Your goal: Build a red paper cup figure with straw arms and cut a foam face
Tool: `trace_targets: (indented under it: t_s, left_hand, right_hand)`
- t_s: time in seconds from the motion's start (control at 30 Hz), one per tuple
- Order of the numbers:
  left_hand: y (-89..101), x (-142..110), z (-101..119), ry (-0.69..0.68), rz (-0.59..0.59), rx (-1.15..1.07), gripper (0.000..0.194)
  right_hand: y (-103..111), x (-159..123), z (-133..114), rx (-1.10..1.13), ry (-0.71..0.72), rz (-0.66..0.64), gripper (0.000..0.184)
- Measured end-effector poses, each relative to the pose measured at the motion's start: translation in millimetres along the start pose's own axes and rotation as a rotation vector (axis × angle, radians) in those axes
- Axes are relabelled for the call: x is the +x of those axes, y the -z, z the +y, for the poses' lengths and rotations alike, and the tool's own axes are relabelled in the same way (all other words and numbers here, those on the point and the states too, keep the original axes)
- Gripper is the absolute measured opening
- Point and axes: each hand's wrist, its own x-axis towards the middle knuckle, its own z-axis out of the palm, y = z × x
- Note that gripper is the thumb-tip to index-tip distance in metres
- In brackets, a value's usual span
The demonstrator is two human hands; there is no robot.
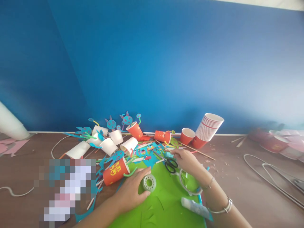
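Blue wall stands behind brown tabletop. L hand fingers grasp tape roll on green paper; R hand fingers are nr black scissors, grip I cannot tell. Cup stack leans farther, nr wall.

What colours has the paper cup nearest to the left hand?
The cup is red with yellow markings; head view.

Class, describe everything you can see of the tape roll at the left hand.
The tape roll is small, round and pale grey-green, with a plastic-looking core: little holes circle a wide central opening. That opening faces the camera, showing green through it. The left hand holds it between fingers and thumb. It appears over the green sheet; whether it touches the sheet is unclear.
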Motion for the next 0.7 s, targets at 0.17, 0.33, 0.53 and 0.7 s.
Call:
trace_targets:
  t_s: [0.17,0.33,0.53,0.7]
  left_hand:
    - [5.9,-2.4,6.6,-0.005,-0.012,0.016,0.075]
    - [5.8,-2.5,4.9,-0.024,0.018,0.012,0.072]
    - [4.0,-1.4,3.9,-0.2,0.053,0.081,0.062]
    - [5.5,-1.2,8.6,-0.239,0.031,0.106,0.061]
  right_hand:
    - [10.7,-3.0,0.1,0.013,-0.015,0.021,0.036]
    - [22.4,-5.4,-0.8,0.023,-0.063,0.049,0.036]
    - [19.7,-4.4,-2.0,0.003,-0.047,0.029,0.034]
    - [20.8,-8.0,-7.1,-0.024,-0.005,-0.004,0.031]
